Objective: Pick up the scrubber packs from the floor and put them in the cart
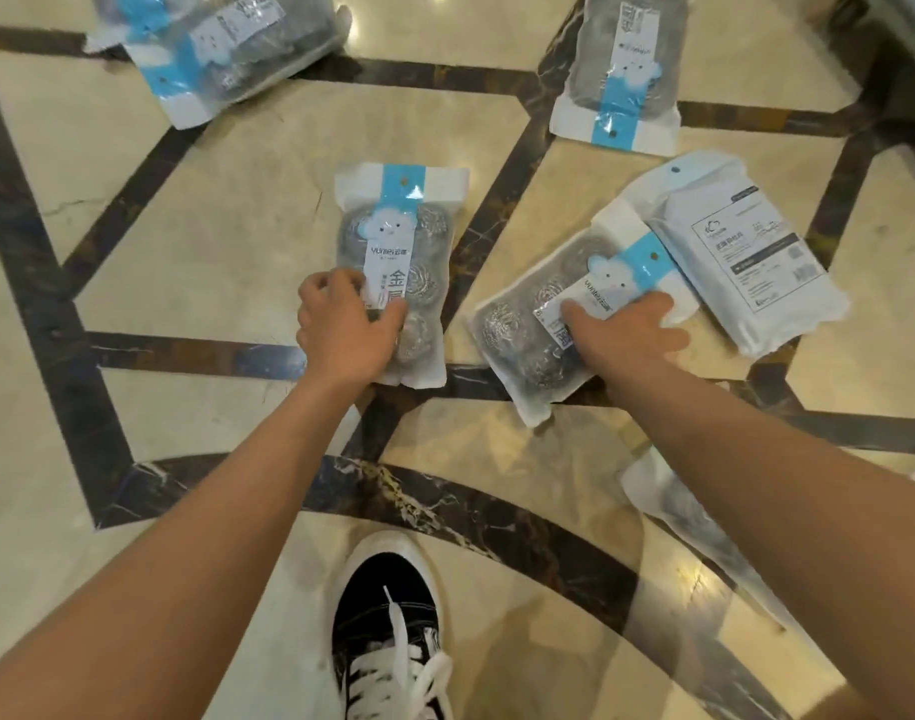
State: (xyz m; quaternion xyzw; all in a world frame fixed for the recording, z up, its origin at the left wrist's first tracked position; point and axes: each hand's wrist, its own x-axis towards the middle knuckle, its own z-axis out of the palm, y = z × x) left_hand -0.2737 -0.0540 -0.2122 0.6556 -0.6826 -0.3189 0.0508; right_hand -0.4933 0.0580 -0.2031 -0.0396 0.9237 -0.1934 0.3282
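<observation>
Both arms are reaching down to the marble floor (pixel 195 241), where several scrubber packs are lying. The left hand (pixel 343 324) is gripping the middle pack (pixel 401 262), which is lying upright in the view with its blue header pointing to the far side; the fingers (pixel 336 283) are curling over its left edge and the thumb is pressing on the label. The right hand (pixel 627 330) is lying on the tilted pack (pixel 538 324) just to the right; its fingers are curling around the far edge of this pack, so they are closing on it. This pack is overlapping a white pack (pixel 746 262) with its printed back facing up. Two more packs are lying at the far side, one far left (pixel 211 49) and one far right (pixel 627 70). Another pack (pixel 694 522) is partly hiding under the right forearm. A black shoe (pixel 393 631) with white laces is standing on the near floor.
</observation>
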